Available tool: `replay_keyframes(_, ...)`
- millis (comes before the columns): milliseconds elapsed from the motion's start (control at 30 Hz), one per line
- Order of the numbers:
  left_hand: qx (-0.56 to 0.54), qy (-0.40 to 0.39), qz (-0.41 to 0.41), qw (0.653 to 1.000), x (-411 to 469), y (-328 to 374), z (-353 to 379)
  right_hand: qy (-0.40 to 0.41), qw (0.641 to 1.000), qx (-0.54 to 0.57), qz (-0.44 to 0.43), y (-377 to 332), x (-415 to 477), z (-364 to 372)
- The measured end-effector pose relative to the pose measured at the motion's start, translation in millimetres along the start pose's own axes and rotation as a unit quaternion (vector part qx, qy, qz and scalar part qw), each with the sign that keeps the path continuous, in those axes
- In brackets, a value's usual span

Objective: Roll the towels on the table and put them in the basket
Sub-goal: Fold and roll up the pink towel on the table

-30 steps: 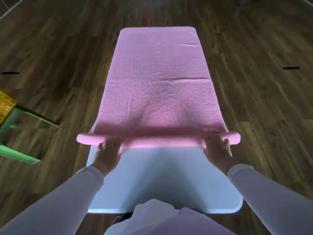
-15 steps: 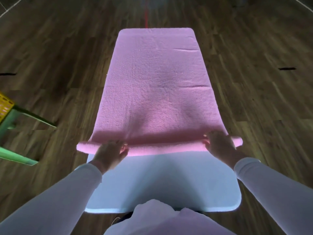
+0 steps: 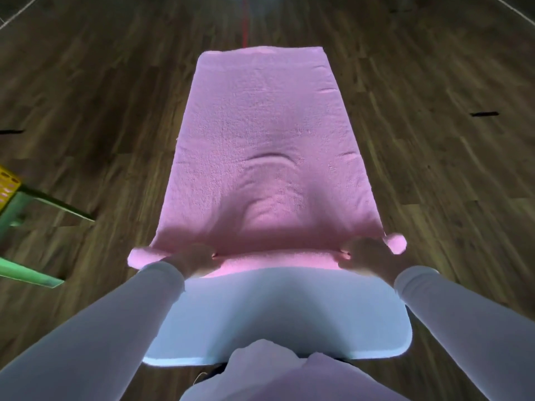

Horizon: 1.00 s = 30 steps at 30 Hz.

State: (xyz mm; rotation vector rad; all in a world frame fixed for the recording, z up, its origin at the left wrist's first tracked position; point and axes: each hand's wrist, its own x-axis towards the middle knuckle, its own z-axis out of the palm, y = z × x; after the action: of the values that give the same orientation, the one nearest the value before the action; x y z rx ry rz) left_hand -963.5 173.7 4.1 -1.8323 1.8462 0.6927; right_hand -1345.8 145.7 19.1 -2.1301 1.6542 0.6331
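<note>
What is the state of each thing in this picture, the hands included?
pink towel: near end rolled, the rest flat, wrinkled in the middle.
left hand: on the roll, fingers blurred.
right hand: on the roll, fingers blurred.
table: towel covers its far part.
yellow basket: mostly out of view.

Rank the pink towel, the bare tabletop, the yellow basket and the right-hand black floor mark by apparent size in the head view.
1. pink towel
2. bare tabletop, nearer the camera, so somewhat enlarged
3. yellow basket, only a corner in frame, true size unknown
4. black floor mark
</note>
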Motion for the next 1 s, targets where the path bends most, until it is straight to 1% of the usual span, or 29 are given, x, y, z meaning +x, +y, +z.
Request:
replay_keyframes(33,0.009,0.040,0.002,0.999,-1,-4,2,0.026,0.999,-0.031,0.006,2,2,1)
replay_keyframes(67,0.020,0.121,-0.004,0.992,-5,-7,5,0.097,0.993,-0.071,0.014,4,3,4)
replay_keyframes(100,0.006,0.212,-0.002,0.977,-5,-11,11,0.172,0.981,-0.090,0.031,4,3,9)
replay_keyframes(133,-0.032,0.273,0.002,0.961,-6,-11,16,0.225,0.971,-0.074,0.038,3,2,15)
replay_keyframes(167,-0.076,0.310,0.022,0.948,-4,-11,23,0.261,0.964,-0.030,0.029,3,2,22)
replay_keyframes(200,-0.110,0.311,0.043,0.943,-5,-9,27,0.253,0.967,0.019,0.021,1,0,27)
replay_keyframes(233,-0.128,0.307,0.069,0.940,-3,-9,33,0.222,0.974,0.047,0.016,-2,-1,33)
replay_keyframes(300,-0.120,0.282,0.098,0.947,-5,-11,40,0.172,0.984,0.030,0.021,-7,-3,43)
replay_keyframes(333,-0.089,0.266,0.096,0.955,-6,-13,42,0.155,0.988,0.001,0.028,-10,-5,44)
replay_keyframes(400,-0.014,0.236,0.073,0.969,-7,-11,43,0.151,0.987,-0.032,0.046,-13,-3,37)
replay_keyframes(467,0.035,0.245,0.025,0.969,-12,-1,31,0.148,0.987,-0.044,0.046,-15,0,26)
replay_keyframes(500,0.040,0.238,0.011,0.970,-9,3,25,0.130,0.990,-0.040,0.039,-12,5,21)
replay_keyframes(533,0.029,0.204,-0.002,0.978,-9,9,16,0.093,0.995,-0.025,0.038,-11,6,13)
replay_keyframes(600,0.011,0.080,-0.019,0.997,-5,12,1,-0.024,0.998,0.008,0.061,-8,8,2)
replay_keyframes(633,0.014,0.045,-0.023,0.999,-4,10,-4,-0.044,0.996,0.019,0.080,-5,10,-1)
replay_keyframes(667,0.022,0.041,-0.030,0.998,-4,6,-6,-0.026,0.995,0.019,0.092,-2,11,-3)
replay_keyframes(700,0.023,0.092,-0.040,0.995,-4,0,-6,0.035,0.995,0.013,0.097,-1,10,-4)
replay_keyframes(733,0.008,0.166,-0.052,0.985,-4,-5,-3,0.110,0.989,0.016,0.098,0,9,-5)
replay_keyframes(767,-0.029,0.241,-0.050,0.969,-3,-8,1,0.165,0.981,0.039,0.092,-1,8,-4)
replay_keyframes(800,-0.073,0.285,-0.033,0.955,-3,-8,6,0.188,0.976,0.068,0.083,-4,6,-3)
replay_keyframes(833,-0.106,0.291,-0.005,0.951,-2,-6,12,0.170,0.978,0.089,0.074,-8,5,0)
replay_keyframes(900,-0.128,0.265,0.035,0.955,-4,0,22,0.118,0.988,0.068,0.069,-14,1,6)
replay_keyframes(933,-0.113,0.249,0.041,0.961,-5,2,27,0.099,0.992,0.036,0.068,-16,-1,9)
replay_keyframes(1000,-0.030,0.217,0.030,0.975,-9,5,33,0.092,0.993,-0.035,0.067,-17,-2,12)
